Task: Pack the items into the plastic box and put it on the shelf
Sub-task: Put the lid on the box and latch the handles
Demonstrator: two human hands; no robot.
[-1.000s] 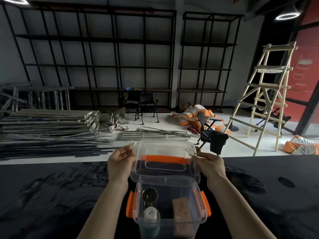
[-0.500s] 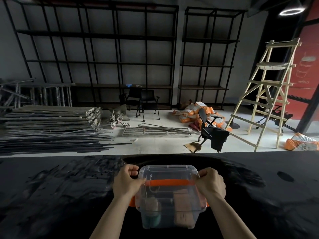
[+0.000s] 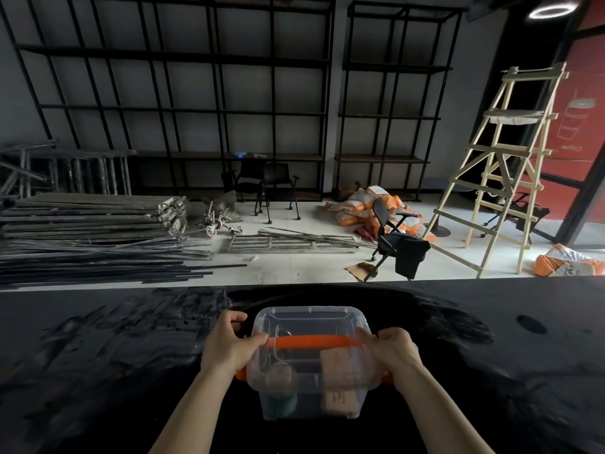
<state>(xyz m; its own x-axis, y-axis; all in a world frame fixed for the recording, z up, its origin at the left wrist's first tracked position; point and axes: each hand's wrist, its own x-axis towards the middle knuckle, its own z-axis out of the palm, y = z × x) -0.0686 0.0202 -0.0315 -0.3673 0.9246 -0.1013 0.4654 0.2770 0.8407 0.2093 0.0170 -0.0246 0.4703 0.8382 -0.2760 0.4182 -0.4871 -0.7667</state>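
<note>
Clear plastic box [image 3: 311, 365] sits on the black desk [image 3: 98, 355], lid on, orange handle [image 3: 311, 341] across the top — the left hand [image 3: 229, 345] and right hand [image 3: 393, 352] each clench a side. Inside: a tan block [image 3: 337, 368] and a teal-based container [image 3: 281, 401].

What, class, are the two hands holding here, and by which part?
The clear plastic box, lid on: left hand at its left edge, right hand at its right edge, both by the orange side latches.
</note>
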